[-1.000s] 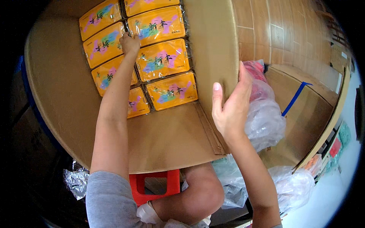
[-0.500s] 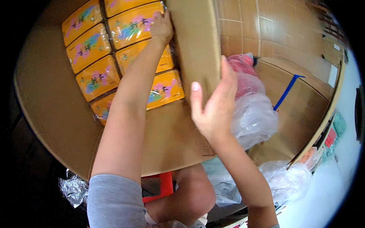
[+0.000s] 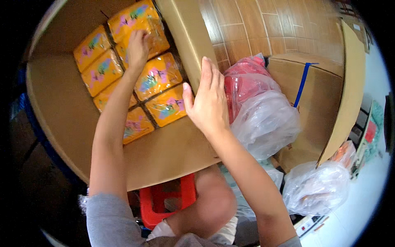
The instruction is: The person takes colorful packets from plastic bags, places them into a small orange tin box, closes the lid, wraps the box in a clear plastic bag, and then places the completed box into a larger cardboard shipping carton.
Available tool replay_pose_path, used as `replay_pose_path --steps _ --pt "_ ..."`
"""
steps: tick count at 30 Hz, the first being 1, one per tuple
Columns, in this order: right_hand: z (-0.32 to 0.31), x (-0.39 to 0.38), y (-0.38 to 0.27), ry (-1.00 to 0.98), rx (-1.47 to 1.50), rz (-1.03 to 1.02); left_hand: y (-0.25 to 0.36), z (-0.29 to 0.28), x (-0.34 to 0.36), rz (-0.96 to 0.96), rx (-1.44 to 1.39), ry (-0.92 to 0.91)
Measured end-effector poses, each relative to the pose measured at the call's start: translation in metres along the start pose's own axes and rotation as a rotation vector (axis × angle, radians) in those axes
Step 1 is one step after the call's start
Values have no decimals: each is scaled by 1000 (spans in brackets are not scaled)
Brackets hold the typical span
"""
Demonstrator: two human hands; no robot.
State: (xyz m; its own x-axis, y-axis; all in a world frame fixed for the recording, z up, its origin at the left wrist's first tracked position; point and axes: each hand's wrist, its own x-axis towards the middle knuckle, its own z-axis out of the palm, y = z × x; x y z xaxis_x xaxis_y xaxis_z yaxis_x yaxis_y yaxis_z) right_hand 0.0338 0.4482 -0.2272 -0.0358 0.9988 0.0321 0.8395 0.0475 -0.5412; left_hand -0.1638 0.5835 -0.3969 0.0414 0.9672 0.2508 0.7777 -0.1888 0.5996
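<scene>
Yellow packets (image 3: 159, 77), clear-wrapped, multicoloured print: these lie in two columns inside an open cardboard carton (image 3: 164, 154). Left hand (image 3: 138, 48): rests over a packet of the right column, fingers bent; whether they clamp on it, cannot tell. Right hand (image 3: 210, 101): upright at the carton's right wall, fingers extended, thumb apart from them. Right of carton: red bundle (image 3: 246, 78), clear plastic bag (image 3: 269, 123), second carton (image 3: 323, 96), blue strip (image 3: 302, 85). Below: red plastic stool (image 3: 188, 190).
</scene>
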Motion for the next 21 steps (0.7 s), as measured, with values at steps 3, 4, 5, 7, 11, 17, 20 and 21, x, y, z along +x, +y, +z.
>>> replay_pose_path --steps 3,4,5,7,11,17,20,21 --pt "4 -3 -4 -65 22 61 3 -78 -12 -77 -64 191" --pt "4 -6 -4 -70 36 98 16 -105 -10 -66 -137 241" --pt "2 -4 -6 -70 52 128 27 -128 -10 -103 -162 271" --pt "-6 2 -15 -144 25 228 42 -170 -14 -116 -245 293" --pt "-12 -6 -9 -206 144 337 17 -159 -23 -173 -232 191" --pt "-8 -44 -6 -267 8 221 11 -127 -45 -519 -131 137" --pt "-14 -46 -12 -244 -99 205 55 -116 -35 -596 78 145" --pt "-15 -48 -15 -226 -72 200 53 -97 -40 -468 219 231"
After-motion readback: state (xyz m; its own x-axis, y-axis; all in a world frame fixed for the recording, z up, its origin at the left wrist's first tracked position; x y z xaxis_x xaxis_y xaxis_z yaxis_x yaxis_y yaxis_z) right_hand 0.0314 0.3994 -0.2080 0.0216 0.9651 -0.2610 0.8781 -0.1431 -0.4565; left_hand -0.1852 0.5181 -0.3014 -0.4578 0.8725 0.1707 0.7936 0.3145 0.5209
